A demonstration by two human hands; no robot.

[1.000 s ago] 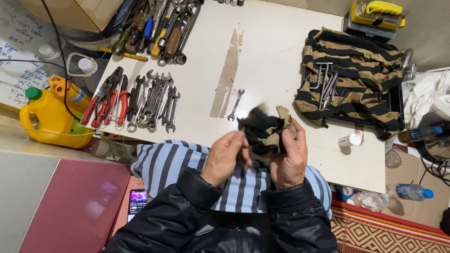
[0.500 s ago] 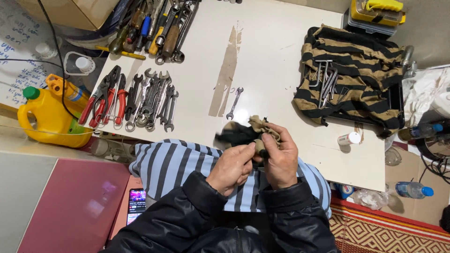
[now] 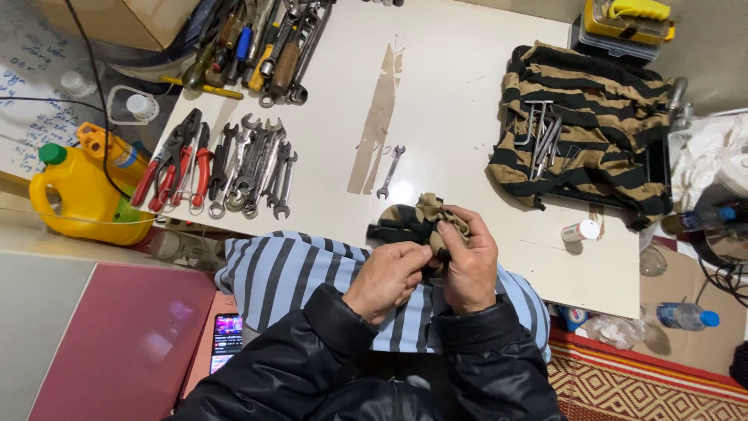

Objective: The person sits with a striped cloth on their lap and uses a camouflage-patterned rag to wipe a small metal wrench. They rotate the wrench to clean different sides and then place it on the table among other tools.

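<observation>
Both hands meet just over the near edge of the white table (image 3: 460,86). My right hand (image 3: 469,265) is closed around a bunched black-and-tan striped rag (image 3: 413,221). My left hand (image 3: 388,279) pinches something small and dark against the rag; what it is stays hidden by the fingers. A small open-ended wrench (image 3: 389,172) lies alone on the table just beyond the hands.
Rows of wrenches (image 3: 257,168) and red-handled pliers (image 3: 175,164) lie at the left, screwdrivers (image 3: 257,47) behind them. A striped cloth with hex keys (image 3: 541,136) covers a black tray at the right. A yellow jug (image 3: 82,195) and a small white bottle (image 3: 580,231) stand nearby.
The rag was spread wider and higher a second ago; now it is bunched tighter in my right hand, and my left hand has closed in against it.
</observation>
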